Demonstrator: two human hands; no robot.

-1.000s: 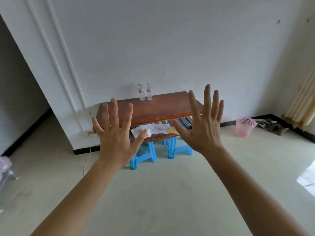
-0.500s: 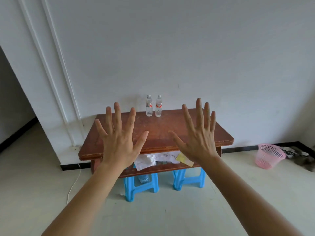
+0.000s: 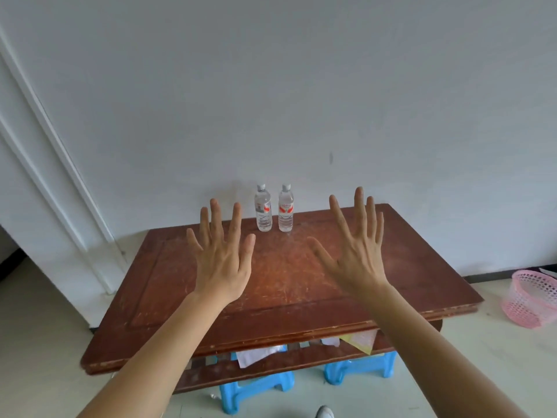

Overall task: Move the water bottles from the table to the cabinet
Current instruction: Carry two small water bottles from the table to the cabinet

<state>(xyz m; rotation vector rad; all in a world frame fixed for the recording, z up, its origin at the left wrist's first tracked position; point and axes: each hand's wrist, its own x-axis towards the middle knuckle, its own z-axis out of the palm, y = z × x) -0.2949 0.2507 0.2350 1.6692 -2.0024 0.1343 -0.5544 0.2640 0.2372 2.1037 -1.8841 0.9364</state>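
Two clear water bottles with red-and-white labels stand upright side by side at the far edge of the brown wooden table (image 3: 286, 285), against the white wall: the left bottle (image 3: 263, 208) and the right bottle (image 3: 285, 208). My left hand (image 3: 221, 260) is raised above the table with fingers spread and straight, holding nothing, its fingertips short of the left bottle. My right hand (image 3: 355, 251) is held the same way to the right of the bottles, empty. No cabinet is in view.
Under the tabletop a lower shelf holds papers (image 3: 256, 356), and two blue plastic stools (image 3: 256, 390) stand beneath. A pink mesh basket (image 3: 530, 297) sits on the floor at the right. A white door frame (image 3: 60, 176) runs along the left. A shoe tip (image 3: 325, 413) shows at the bottom.
The view has closed in on the table, which now fills the lower frame with the bottles nearer. Both hands stay raised and spread, now over the tabletop.
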